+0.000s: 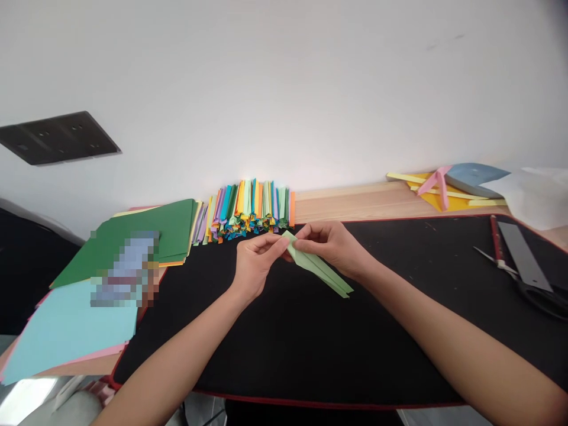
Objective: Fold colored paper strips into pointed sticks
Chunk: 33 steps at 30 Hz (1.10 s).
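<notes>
**Folded pale green paper strip (320, 271), held in both hands, centre of frame**

Left: dark green card sheets (171, 220) and light blue sheets (71, 331), stacked flat at the edge of the worktop (344, 205), presumably to leave the black mat (266, 361) free.
Upper centre: folded paper pieces (246, 207), multicoloured, packed in a bank near the wall, likely to keep them together.
Centre: left hand (252, 267), thumb and fingers pinching the strip's upper-left end, apparently to steady it; right hand (329, 245), thumb and fingers pinching close beside, seemingly to work the fold.
Right: metal ruler (524, 254) and black-handled scissors (544, 300), set aside within likely reach.

Condition of strip: slanting above the mat; upper-left end angled to a blunt point; long lengthwise crease; lower-right end loose, its layers slightly parted.
</notes>
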Available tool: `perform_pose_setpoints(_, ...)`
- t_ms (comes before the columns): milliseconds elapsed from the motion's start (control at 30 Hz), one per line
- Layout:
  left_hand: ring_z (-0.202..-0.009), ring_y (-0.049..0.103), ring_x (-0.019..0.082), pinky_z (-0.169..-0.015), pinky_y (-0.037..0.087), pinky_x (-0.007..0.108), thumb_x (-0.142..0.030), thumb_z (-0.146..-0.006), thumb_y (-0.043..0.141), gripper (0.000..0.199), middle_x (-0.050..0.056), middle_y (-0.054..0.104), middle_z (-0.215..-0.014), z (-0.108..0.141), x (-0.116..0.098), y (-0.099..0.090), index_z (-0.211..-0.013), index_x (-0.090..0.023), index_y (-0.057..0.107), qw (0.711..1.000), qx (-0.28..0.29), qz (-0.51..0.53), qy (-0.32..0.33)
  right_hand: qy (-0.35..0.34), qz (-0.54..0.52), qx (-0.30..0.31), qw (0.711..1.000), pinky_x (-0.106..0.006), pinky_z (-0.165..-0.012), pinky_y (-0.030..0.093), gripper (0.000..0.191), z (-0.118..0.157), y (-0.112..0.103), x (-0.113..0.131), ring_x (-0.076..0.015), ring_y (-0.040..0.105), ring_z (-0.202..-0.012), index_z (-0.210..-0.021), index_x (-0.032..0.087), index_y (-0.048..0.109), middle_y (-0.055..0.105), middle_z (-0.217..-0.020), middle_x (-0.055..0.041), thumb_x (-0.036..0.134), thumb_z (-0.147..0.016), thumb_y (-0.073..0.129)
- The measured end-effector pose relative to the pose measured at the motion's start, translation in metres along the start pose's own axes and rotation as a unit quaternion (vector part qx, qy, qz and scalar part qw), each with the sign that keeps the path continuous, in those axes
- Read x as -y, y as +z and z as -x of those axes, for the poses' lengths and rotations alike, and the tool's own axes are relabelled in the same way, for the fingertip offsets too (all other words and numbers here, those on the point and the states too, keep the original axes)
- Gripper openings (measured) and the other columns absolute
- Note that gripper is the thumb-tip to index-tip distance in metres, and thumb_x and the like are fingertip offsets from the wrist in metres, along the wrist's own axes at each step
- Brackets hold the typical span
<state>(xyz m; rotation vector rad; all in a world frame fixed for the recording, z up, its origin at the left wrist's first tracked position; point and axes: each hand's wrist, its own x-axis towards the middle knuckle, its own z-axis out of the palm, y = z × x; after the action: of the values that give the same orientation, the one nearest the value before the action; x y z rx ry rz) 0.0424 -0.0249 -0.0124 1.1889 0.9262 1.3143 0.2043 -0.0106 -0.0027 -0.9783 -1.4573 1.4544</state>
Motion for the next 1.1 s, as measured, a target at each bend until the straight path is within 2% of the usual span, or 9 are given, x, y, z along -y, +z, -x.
perform_pose_setpoints(233,-0.053,0.061,0.012,-0.061,0.052,0.027,-0.023,-0.063,0.076,0.014,0.001,0.067,-0.061,-0.0008,-0.0010,0.0005,-0.072,-0.014,0.071,1.000,-0.020,0.015,-0.004,-0.006,0.007,0.010,1.000,-0.023,-0.052,0.041,0.027,-0.0003,-0.0011,-0.0014,-0.0106,0.055,-0.055,-0.072,0.013,0.064,0.066,-0.066,-0.0031,0.038,-0.066,0.072)
perform_pose_setpoints(467,-0.054,0.060,0.013,-0.060,0.050,0.027,-0.026,-0.065,0.075,0.015,0.003,0.066,-0.061,-0.0012,-0.0038,0.0000,-0.068,-0.013,0.071,0.999,0.005,0.026,-0.040,-0.009,0.015,0.007,1.000,-0.021,-0.049,0.040,0.028,-0.0004,-0.0025,-0.0007,-0.0095,0.053,-0.053,-0.071,0.014,0.064,0.063,-0.062,-0.0008,0.040,-0.064,0.072)
perform_pose_setpoints(733,-0.053,0.059,0.011,-0.058,0.048,0.026,-0.025,-0.065,0.074,0.014,0.002,0.064,-0.059,-0.0020,-0.0047,0.0002,-0.062,-0.012,0.069,0.995,0.009,0.058,-0.076,-0.001,0.021,0.012,1.000,-0.022,-0.050,0.040,0.029,-0.0004,-0.0021,0.0003,-0.0093,0.052,-0.053,-0.070,0.013,0.063,0.062,-0.062,-0.0005,0.040,-0.063,0.073)
perform_pose_setpoints(1100,-0.053,0.057,0.011,-0.059,0.047,0.025,-0.024,-0.067,0.073,0.012,0.001,0.063,-0.059,0.0012,-0.0027,0.0013,-0.064,-0.014,0.068,0.999,-0.007,-0.031,0.006,0.002,0.021,0.042,0.999,-0.022,-0.051,0.032,0.029,-0.0024,-0.0046,-0.0004,-0.0077,0.046,-0.055,-0.070,0.013,0.065,0.058,-0.061,0.0015,0.038,-0.061,0.074)
